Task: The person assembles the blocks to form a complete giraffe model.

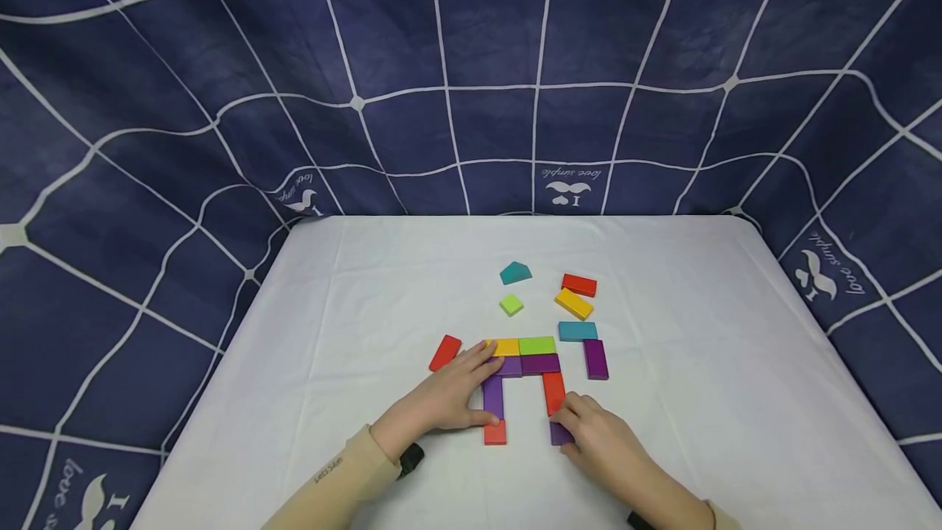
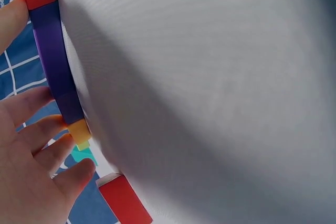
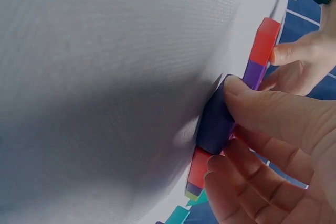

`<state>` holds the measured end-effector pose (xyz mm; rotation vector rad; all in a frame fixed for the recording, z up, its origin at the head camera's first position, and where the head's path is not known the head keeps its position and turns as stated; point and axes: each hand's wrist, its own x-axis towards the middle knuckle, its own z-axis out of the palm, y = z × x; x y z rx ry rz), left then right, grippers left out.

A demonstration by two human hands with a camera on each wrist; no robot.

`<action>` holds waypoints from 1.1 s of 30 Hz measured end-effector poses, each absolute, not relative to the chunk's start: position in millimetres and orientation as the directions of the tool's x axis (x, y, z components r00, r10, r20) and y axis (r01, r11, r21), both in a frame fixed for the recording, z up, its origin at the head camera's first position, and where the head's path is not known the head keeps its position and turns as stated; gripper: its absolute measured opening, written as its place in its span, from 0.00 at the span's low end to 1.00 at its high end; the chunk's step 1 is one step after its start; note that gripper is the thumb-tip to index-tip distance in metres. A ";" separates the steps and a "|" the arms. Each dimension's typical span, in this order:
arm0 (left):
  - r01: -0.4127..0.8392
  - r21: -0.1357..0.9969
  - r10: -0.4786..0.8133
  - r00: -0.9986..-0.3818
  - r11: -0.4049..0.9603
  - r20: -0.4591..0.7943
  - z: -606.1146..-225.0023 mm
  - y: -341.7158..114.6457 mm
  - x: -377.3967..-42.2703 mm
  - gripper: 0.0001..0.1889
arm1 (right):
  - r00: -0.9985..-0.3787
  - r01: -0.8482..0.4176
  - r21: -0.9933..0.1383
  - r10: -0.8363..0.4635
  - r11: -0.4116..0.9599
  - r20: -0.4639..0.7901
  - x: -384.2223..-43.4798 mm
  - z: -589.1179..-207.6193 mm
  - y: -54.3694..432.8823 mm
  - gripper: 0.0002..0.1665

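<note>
Coloured blocks lie flat in an arch on the white tabletop. A yellow block [image 1: 506, 346] and a green block [image 1: 537, 345] form its top row, over a violet block [image 1: 511, 367] and a dark purple block [image 1: 540, 364]. The left leg is a violet block [image 1: 493, 396] above a red block [image 1: 495, 433]. On the right, another red block [image 1: 553, 391] meets a purple block [image 3: 214, 121] at the bottom, which my right hand [image 1: 603, 440] pinches between thumb and fingers. Spread fingers of my left hand [image 1: 452, 391] rest along the arch's upper left, thumb at the lower red block.
A loose red block [image 1: 444, 352] lies beside my left hand. Beyond the arch are a teal five-sided block [image 1: 515, 272], a small green block [image 1: 511, 305], a red block [image 1: 579, 285] and a yellow one [image 1: 574, 303]. Teal [image 1: 577, 331] and purple [image 1: 596, 360] blocks lie right of it.
</note>
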<state>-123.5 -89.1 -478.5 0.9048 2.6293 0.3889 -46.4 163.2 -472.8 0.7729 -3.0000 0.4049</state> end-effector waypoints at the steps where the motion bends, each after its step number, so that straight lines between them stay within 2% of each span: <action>1: 0.542 0.357 0.632 -0.743 0.761 -0.220 -478.6 -89.4 -123.6 0.46 | -0.879 -0.475 -0.247 -0.470 0.844 0.083 -46.4 -472.5 163.2 0.19; 14: 0.544 0.364 0.637 -0.740 0.756 -0.218 -478.1 -89.9 -124.6 0.46 | -0.887 -0.461 -0.284 -0.449 0.841 0.109 -48.2 -473.3 165.1 0.20; 24: 0.540 0.372 0.636 -0.740 0.755 -0.218 -478.6 -90.1 -124.3 0.46 | -0.893 -0.445 -0.321 -0.439 0.836 0.097 -51.1 -474.7 165.9 0.26; 33: 0.541 0.365 0.635 -0.740 0.757 -0.221 -479.2 -90.4 -123.8 0.46 | -0.883 -0.455 -0.356 -0.466 0.816 0.061 -55.8 -473.4 167.1 0.24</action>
